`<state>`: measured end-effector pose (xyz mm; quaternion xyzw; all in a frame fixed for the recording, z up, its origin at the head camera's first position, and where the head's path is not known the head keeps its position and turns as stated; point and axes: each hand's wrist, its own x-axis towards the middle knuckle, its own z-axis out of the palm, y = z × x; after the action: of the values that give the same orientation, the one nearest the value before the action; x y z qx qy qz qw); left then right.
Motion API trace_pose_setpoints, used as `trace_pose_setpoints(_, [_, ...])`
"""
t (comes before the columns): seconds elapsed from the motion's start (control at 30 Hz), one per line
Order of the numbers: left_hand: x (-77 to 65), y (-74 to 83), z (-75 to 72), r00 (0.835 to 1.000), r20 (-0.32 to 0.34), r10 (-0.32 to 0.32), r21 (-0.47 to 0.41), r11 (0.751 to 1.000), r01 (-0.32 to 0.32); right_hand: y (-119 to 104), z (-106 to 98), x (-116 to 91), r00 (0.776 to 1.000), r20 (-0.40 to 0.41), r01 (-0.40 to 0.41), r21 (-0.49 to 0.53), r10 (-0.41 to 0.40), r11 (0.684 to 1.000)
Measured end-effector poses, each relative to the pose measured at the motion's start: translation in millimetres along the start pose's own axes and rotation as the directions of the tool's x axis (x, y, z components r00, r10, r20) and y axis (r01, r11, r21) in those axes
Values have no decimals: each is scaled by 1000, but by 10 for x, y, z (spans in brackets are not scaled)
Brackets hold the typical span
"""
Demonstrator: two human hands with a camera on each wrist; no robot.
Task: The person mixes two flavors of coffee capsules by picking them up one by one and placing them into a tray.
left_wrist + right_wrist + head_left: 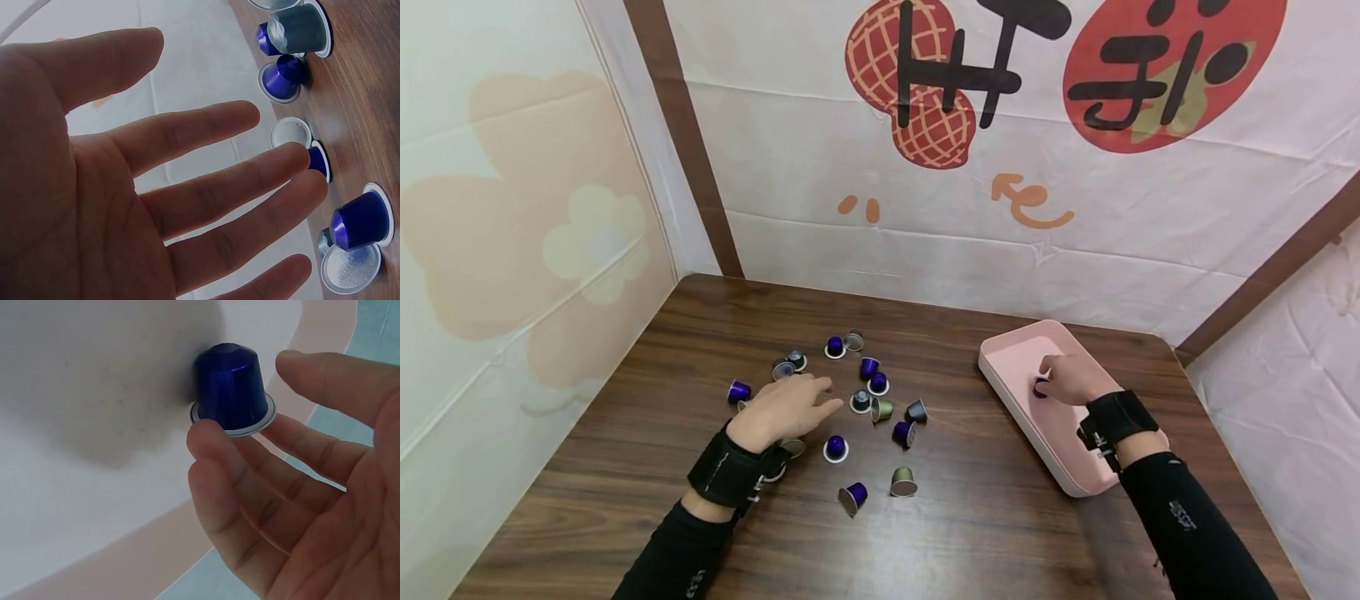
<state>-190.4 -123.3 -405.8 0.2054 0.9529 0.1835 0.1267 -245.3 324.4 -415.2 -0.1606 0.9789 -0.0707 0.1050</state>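
Note:
My right hand [1072, 380] is inside the pink tray [1011, 408], beside a dark blue coffee capsule [230, 387]. In the right wrist view the thumb [325, 378] stands apart from the capsule, while bent fingertips overlap its silver rim. The capsule appears to lie against the tray floor. My left hand [786, 408] is spread over the coffee capsules on the left, with nothing in it. Its fingers [225, 187] are extended. Near them are a blue capsule [740, 391], a grey one [796, 360] and a silver-lidded one [782, 368]; others are partly hidden under the hand.
Several blue, grey and green capsules lie scattered mid-table, among them a green capsule [903, 482] and a tipped blue capsule [853, 497] nearer the front. A printed cloth [850, 250] hangs behind the wooden table [970, 533], with more cloth at both sides.

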Motion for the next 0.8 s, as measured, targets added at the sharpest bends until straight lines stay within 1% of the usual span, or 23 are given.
trace_pose_setpoints(0.17, [5, 6, 2, 1000, 2, 0, 0, 1000, 0, -52, -43, -15, 999, -43, 21, 3, -20, 1000])
trace_pose_setpoints(0.27, [13, 4, 15, 1000, 9, -5, 2, 1000, 5, -128, -104, -25, 996, -78, 43, 5, -42, 999])
trace_pose_setpoints(0.37, [18, -1, 31, 1000, 11, -9, 10, 1000, 9, -257, -175, -42, 993, -109, 56, 14, -54, 998])
trace_pose_setpoints(0.47, [20, -4, 37, 1000, 8, -7, 14, 1000, 7, -441, -251, -65, 992, -110, 57, 11, -56, 998])
trace_pose_setpoints(0.53, [22, -6, 36, 1000, 7, -5, 15, 1000, 5, -575, -287, -78, 992, -116, 61, 30, -57, 998])
trace_pose_setpoints(0.6, [29, -8, 31, 1000, 3, 0, 15, 1000, 0, -716, -304, -92, 988, -139, 75, 77, -64, 994])
trace_pose_setpoints(0.63, [33, -10, 30, 1000, 2, 1, 15, 1000, -1, -780, -296, -93, 982, -169, 97, 93, -80, 991])
trace_pose_setpoints(0.73, [44, -10, 37, 1000, 0, 4, 12, 1000, -4, -961, -240, -98, 969, -225, 141, 174, -100, 975])
trace_pose_setpoints(0.8, [46, -5, 48, 1000, 5, 6, 5, 1000, -6, -1061, -178, -91, 967, -233, 157, 215, -106, 964])
